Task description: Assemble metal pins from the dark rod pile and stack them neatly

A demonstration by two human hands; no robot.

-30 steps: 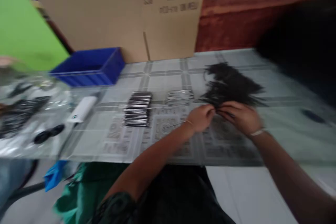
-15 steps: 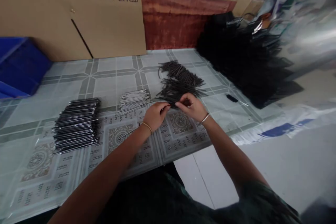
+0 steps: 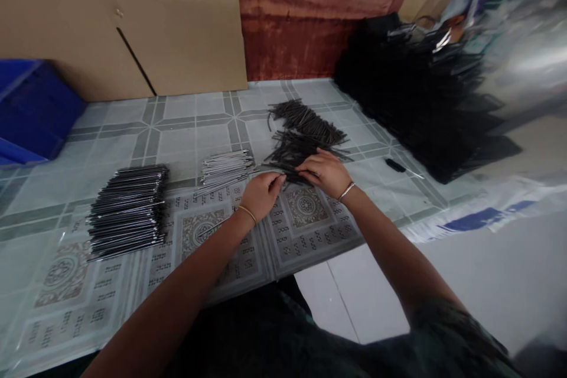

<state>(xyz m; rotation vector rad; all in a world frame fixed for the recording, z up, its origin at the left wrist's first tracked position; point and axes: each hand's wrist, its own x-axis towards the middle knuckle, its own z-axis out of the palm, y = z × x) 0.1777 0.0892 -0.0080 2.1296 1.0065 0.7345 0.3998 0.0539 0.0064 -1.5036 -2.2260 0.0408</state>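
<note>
My left hand (image 3: 263,194) is closed in a pinch near the table's front. A thin metal rod (image 3: 217,225) runs back beneath its wrist and seems to be held in the fingertips. My right hand (image 3: 326,172) lies palm down with its fingers stretched over the near heap of short dark tubes (image 3: 295,147), touching them. Behind that heap is a second pile of dark tubes (image 3: 310,118). Left of my hands lies a bundle of pale thin rods (image 3: 227,168). Farther left is a larger stack of dark, shiny rods (image 3: 128,209).
A blue bin (image 3: 38,112) stands at the left edge. Behind the table are a cardboard sheet (image 3: 186,41) and a reddish board (image 3: 292,35). A large black heap (image 3: 411,94) fills the right side. A small black-handled tool (image 3: 395,165) lies before it.
My right hand has gone from a pinch beside the left fingertips to lying with fingers stretched over the dark tubes. My left hand has hardly moved.
</note>
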